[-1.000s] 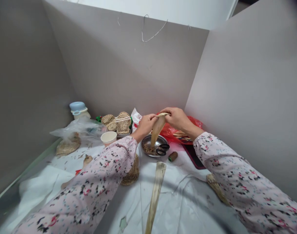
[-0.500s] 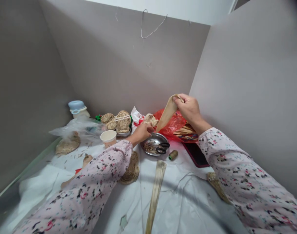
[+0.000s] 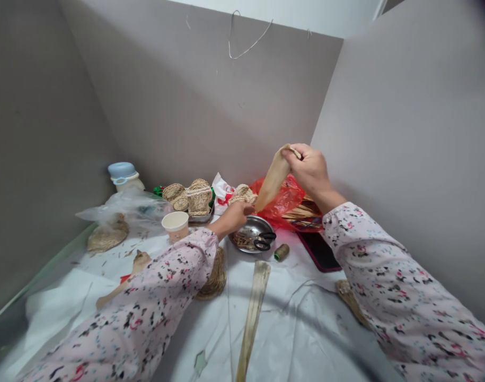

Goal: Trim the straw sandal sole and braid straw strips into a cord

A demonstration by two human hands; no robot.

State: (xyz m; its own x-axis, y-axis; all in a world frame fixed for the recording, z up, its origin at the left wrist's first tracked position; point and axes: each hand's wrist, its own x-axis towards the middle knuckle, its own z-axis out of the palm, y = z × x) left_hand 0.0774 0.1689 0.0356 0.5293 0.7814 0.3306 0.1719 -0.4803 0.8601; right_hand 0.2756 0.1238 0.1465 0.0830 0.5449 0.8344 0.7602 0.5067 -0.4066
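Above the red plastic bag, my right hand [image 3: 309, 168] pinches the upper end of a wide, pale dried leaf strip [image 3: 274, 178], which slants down to the left. My left hand [image 3: 235, 216] has its fingers closed at the strip's lower end, just over the rim of a steel bowl [image 3: 239, 248]. Black-handled scissors [image 3: 265, 241] rest in that bowl over small plant scraps. A second, longer leaf strip [image 3: 253, 318] lies flat on the white sheet in front. Beside the bowl is a spool of brown thread [image 3: 282, 252].
Red plastic bag [image 3: 284, 199] with straw strips, and a dark phone [image 3: 319, 252] at right. Woven straw pieces [image 3: 199, 197] fill a tray at the back. A paper cup [image 3: 175, 225], clear plastic bag [image 3: 126, 209] and blue-lidded bottle [image 3: 123, 175] stand left. Grey panels [image 3: 202, 106] enclose the table.
My right hand has risen slightly with the upper end of the leaf strip. My left fingers have come to the strip's lower end. The view has shifted slightly.
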